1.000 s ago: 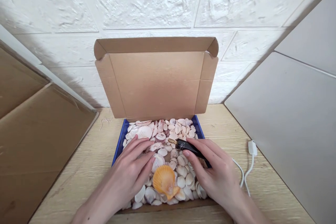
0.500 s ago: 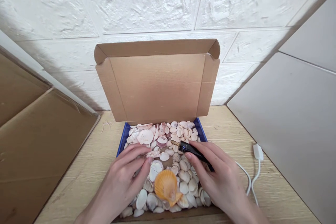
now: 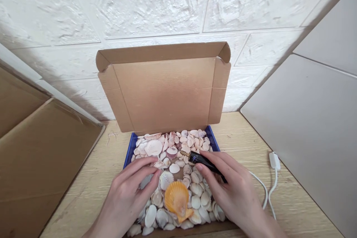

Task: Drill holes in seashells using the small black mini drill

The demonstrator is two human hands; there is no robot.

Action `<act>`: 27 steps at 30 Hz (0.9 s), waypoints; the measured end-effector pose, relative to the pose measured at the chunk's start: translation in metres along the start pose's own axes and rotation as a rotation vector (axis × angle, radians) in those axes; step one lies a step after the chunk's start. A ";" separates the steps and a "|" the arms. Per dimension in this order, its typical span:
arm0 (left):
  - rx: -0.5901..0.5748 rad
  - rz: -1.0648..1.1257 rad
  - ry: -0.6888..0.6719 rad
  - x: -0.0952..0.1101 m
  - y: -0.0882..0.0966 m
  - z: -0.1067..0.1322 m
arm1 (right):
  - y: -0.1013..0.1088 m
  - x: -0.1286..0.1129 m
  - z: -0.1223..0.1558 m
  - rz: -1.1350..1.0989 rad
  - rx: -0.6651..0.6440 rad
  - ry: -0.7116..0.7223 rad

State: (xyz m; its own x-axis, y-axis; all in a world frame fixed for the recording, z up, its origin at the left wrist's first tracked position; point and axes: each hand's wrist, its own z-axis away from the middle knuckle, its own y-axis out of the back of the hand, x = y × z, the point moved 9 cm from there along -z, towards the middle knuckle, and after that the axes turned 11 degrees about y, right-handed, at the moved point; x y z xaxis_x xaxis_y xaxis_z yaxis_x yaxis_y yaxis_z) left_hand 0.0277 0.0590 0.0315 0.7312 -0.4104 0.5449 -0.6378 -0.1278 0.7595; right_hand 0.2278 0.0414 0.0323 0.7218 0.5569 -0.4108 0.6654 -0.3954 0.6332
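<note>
My left hand (image 3: 128, 187) is closed, pinching a small pinkish-white seashell (image 3: 159, 165) between thumb and fingertips above the shells. In my right hand (image 3: 232, 184) is a slim black mini drill (image 3: 205, 161), its brass chuck (image 3: 185, 153) pointing left; a fine bit at the tip is too small to make out. Both hands hover over an open box (image 3: 128, 151) with blue sides, filled with seashells. An orange scallop shell (image 3: 176, 198) lies between the hands, and just above it is a white shell (image 3: 166, 180) dotted with small dark holes.
The brown cardboard lid (image 3: 167, 93) stands raised at the back, near a white brick-pattern wall (image 3: 150, 7). A white cable with an inline switch (image 3: 275, 160) lies right on the wooden tabletop (image 3: 237, 134). Brown cardboard (image 3: 47, 156) rises left, a white panel (image 3: 312, 119) right.
The view has shifted slightly. The shell in my left hand has tilted and moved a little left, away from the drill tip. My right hand keeps its hold on the mini drill.
</note>
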 end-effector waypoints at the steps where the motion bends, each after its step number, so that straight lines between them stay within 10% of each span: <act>1: -0.016 0.001 0.016 -0.001 -0.001 0.000 | 0.000 0.000 0.000 -0.001 0.002 0.004; 12: -0.117 0.144 0.357 -0.033 -0.011 0.006 | 0.002 -0.004 -0.003 0.012 0.001 0.026; 27: -0.082 0.172 0.246 -0.033 -0.001 -0.005 | 0.008 -0.020 -0.003 0.068 0.029 0.164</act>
State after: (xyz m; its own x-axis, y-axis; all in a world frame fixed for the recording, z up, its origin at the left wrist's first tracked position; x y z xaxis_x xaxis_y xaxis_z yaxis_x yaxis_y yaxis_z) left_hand 0.0059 0.0768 0.0144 0.6574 -0.1877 0.7298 -0.7428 0.0017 0.6695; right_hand 0.2176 0.0291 0.0475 0.7261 0.6392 -0.2534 0.6231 -0.4558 0.6357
